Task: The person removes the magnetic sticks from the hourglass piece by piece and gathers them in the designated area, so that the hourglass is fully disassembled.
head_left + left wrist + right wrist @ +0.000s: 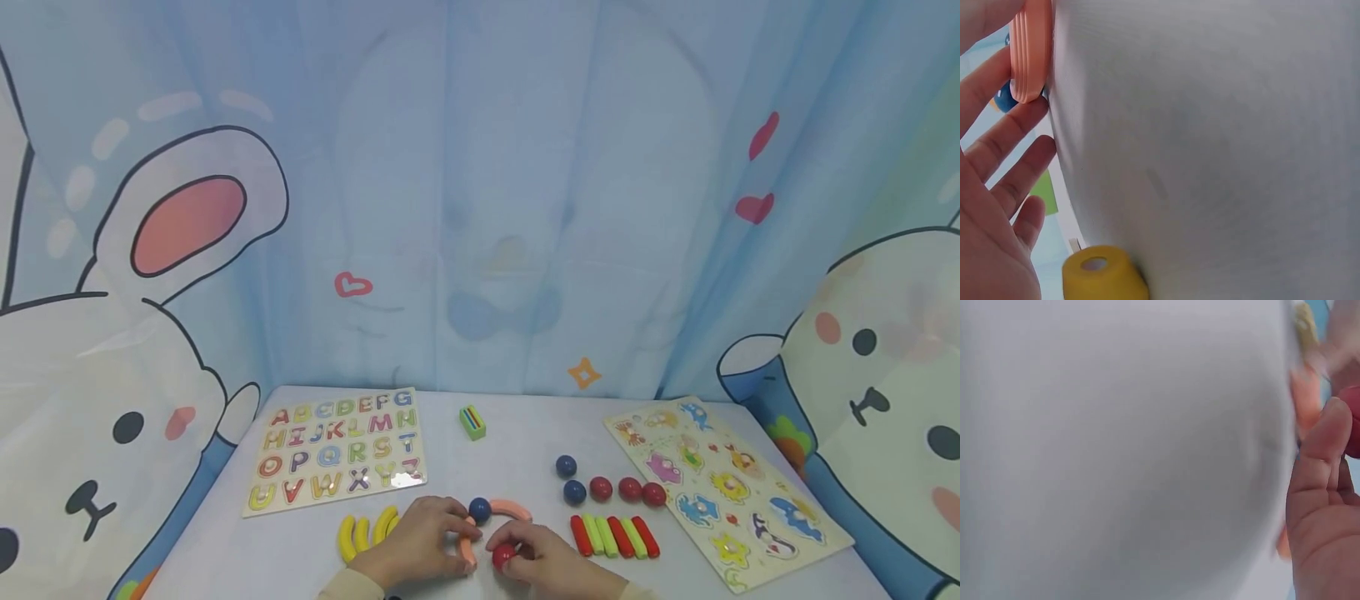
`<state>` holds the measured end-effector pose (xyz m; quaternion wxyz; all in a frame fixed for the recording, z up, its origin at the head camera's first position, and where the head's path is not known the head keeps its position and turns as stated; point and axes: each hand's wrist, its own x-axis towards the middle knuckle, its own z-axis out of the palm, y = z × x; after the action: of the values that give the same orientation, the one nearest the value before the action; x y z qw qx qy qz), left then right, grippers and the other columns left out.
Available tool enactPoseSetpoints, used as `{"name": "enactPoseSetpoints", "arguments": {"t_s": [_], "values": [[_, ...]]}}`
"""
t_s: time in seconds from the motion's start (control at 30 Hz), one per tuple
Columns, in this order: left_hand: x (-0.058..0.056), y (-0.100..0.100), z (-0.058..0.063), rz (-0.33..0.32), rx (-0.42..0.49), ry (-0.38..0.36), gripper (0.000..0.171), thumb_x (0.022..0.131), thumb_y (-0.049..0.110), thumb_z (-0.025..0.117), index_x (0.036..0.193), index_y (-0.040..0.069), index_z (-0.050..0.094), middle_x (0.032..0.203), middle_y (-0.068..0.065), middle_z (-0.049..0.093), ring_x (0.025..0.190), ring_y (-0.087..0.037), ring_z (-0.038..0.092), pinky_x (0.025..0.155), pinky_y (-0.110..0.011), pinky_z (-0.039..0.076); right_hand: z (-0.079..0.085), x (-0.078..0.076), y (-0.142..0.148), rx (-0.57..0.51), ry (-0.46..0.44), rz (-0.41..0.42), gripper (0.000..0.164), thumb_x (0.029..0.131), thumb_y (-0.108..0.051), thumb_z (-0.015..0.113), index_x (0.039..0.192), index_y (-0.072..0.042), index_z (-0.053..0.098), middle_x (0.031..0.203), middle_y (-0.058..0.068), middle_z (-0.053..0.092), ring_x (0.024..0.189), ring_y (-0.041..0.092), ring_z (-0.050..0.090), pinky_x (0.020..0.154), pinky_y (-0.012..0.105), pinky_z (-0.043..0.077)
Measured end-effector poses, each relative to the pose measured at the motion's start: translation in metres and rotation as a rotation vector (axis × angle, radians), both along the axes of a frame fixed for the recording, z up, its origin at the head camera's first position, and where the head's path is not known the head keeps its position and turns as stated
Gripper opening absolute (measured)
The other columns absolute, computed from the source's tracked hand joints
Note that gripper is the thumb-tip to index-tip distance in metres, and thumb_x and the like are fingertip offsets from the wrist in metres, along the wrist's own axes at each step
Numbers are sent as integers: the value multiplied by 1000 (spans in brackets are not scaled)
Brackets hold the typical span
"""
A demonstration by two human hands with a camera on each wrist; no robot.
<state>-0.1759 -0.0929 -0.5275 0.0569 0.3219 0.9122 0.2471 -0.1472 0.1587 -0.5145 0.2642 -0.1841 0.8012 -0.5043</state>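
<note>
My left hand (pixel 427 537) holds a curved orange piece (pixel 467 546) on the white table, its thumb and fingers at the piece's ends. In the left wrist view this orange piece (pixel 1030 50) shows grooved sides, with fingertips right against it. A dark blue ball (pixel 480 510) sits at its far end, beside a second curved orange piece (pixel 512 508). My right hand (pixel 551 558) pinches a red ball (pixel 502 557) between thumb and fingers, just right of the held piece. The right wrist view shows part of the red ball (pixel 1352 419) at the thumb tip.
Several yellow curved pieces (pixel 362 533) lie by my left hand. Right of my hands are blue balls (pixel 566 467), red balls (pixel 630 489) and a row of red and green sticks (pixel 615 537). Behind stand a letter board (pixel 255 502), a small green block (pixel 473 423) and an animal board (pixel 806 557).
</note>
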Motion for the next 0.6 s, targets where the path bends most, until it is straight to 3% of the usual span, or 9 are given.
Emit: {"name": "enactPoseSetpoints", "arguments": {"t_s": [0.17, 0.33, 0.47, 0.6], "values": [[2, 0, 3, 18, -7, -18, 36, 75, 46, 84, 109, 42, 74, 117, 20, 58, 117, -13, 51, 105, -43, 39, 23, -16, 28, 51, 125, -175, 32, 86, -15, 77, 115, -10, 65, 102, 1, 64, 87, 21, 56, 72, 28, 52], [3, 0, 4, 9, 6, -5, 36, 75, 47, 84, 110, 39, 75, 118, 18, 59, 117, -14, 52, 106, -43, 38, 41, -38, 63, 124, 217, -349, 39, 86, -18, 79, 121, -9, 65, 107, 2, 65, 89, 21, 59, 73, 33, 57], [5, -1, 4, -4, 12, 0, 37, 76, 47, 83, 111, 38, 75, 119, 17, 59, 117, -13, 52, 106, -42, 38, 42, -58, 89, 183, 257, -454, 42, 86, -16, 79, 125, -12, 65, 108, 3, 65, 90, 21, 61, 72, 37, 59], [6, 0, 6, -5, 10, -9, 36, 77, 47, 82, 112, 38, 74, 120, 17, 59, 118, -13, 52, 106, -41, 39, 36, -73, 107, 272, 279, -497, 44, 86, -15, 78, 128, -16, 65, 113, 3, 64, 95, 22, 61, 71, 36, 57]]}}
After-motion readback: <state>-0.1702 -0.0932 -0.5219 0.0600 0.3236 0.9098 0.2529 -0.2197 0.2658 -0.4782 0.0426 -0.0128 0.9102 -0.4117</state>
